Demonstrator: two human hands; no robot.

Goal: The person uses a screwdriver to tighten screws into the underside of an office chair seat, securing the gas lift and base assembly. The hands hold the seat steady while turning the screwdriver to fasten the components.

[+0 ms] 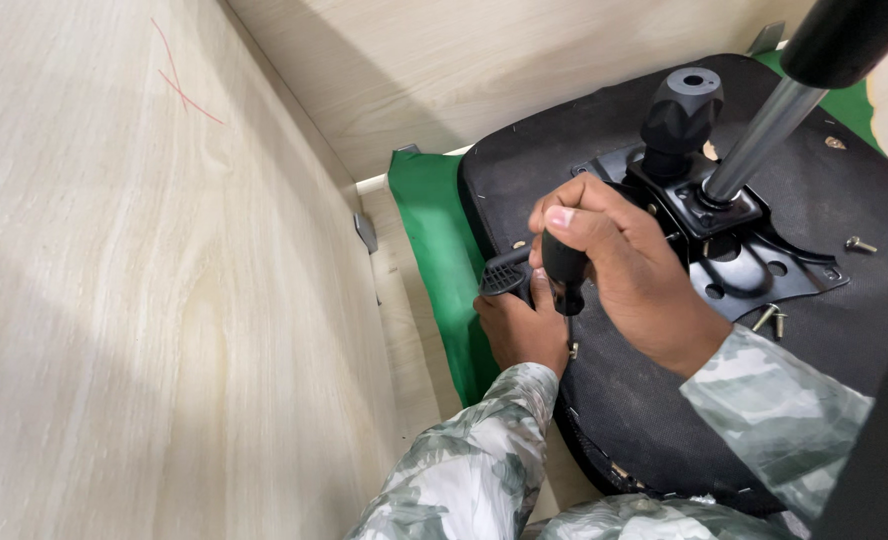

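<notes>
So we've got our right hand (619,265) wrapped tight round the black-handled screwdriver (564,268), shaft pointing down at a screw in the upturned black fabric-covered chair seat (654,400). Left hand (522,325) is curled onto a black ribbed plastic armrest bracket (504,275) at the seat's edge. Handle looks stiff and grippy; the bracket seems light, best pinned flat.
</notes>
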